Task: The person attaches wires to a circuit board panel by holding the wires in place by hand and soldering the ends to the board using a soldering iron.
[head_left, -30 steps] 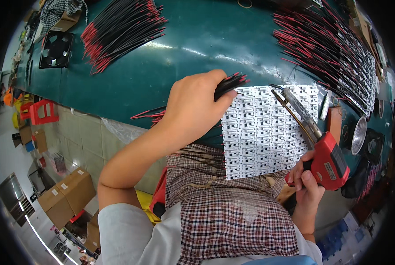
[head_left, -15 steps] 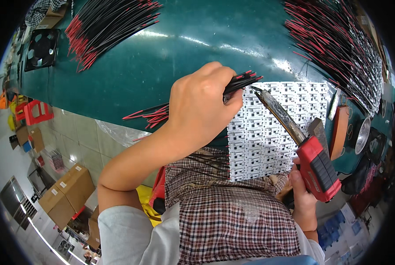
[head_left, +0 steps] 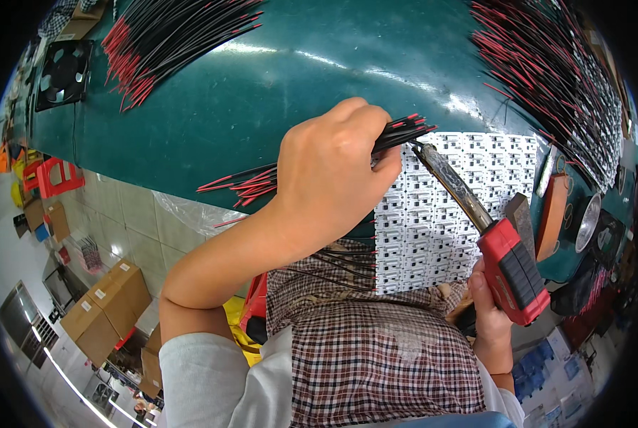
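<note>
While left hand (head_left: 330,175) grips wires (head_left: 397,132) (red-tipped), right hand (head_left: 491,314) holding iron (head_left: 476,221)

Your left hand (head_left: 333,171) and right hand (head_left: 491,324) are bare — no gloves, rings or watch are visible. Your left forearm is uncovered up to a pale grey-white sleeve (head_left: 205,378) that ends near the elbow. Over your torso lies a checked garment (head_left: 376,357) — dark brown and white plaid, with a faint pale print at its centre. A strip of blue fabric shows at the lower edge.
</note>
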A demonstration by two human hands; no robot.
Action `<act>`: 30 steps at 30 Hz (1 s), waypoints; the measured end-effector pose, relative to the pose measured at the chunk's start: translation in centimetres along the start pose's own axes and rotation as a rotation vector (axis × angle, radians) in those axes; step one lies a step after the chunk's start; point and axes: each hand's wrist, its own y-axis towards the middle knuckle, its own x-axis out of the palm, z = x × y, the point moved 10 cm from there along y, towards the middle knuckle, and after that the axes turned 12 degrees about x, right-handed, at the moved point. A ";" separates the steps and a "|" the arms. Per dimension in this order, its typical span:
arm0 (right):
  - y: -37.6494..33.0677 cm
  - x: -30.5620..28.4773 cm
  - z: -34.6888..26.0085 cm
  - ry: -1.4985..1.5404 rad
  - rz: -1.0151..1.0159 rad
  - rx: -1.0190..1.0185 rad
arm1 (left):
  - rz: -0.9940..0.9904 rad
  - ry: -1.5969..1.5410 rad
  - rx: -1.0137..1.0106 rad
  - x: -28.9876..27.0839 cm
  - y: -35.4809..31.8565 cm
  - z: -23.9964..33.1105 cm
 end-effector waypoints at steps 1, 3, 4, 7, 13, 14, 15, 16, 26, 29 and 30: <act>0.0 0.0 -0.2 -0.021 -0.002 -0.022 | 0.006 -0.005 0.000 0.0 0.0 0.0; 0.2 0.2 -0.3 -0.041 -0.006 -0.044 | 0.008 0.002 0.003 -0.1 0.0 0.0; 0.2 0.3 -0.6 -0.040 -0.008 -0.068 | 0.009 0.008 0.006 -0.1 0.0 0.0; 0.2 0.5 -0.7 -0.047 -0.010 -0.091 | 0.006 0.004 -0.002 0.1 -0.1 -0.1; -0.7 -0.6 0.0 -0.065 0.066 -0.071 | 0.009 0.006 -0.006 0.1 -0.1 -0.2; -0.7 -0.6 -0.3 -0.075 0.058 -0.096 | 0.009 0.007 -0.006 0.1 -0.1 -0.1; -0.5 -0.5 -0.4 -0.074 0.058 -0.096 | 0.010 0.009 -0.007 0.1 -0.1 -0.1; -0.5 -0.4 -1.0 -0.088 0.066 -0.147 | 0.011 0.011 -0.008 0.1 0.0 -0.1; -0.7 -0.1 0.0 -0.046 0.040 -0.062 | -0.055 -0.056 -0.038 0.4 0.3 -0.7; -0.6 0.1 0.1 -0.051 0.034 -0.069 | -0.085 -0.052 -0.048 0.6 0.4 -0.8; -0.6 0.2 0.1 -0.051 0.033 -0.068 | -0.088 -0.057 -0.052 0.7 0.4 -0.8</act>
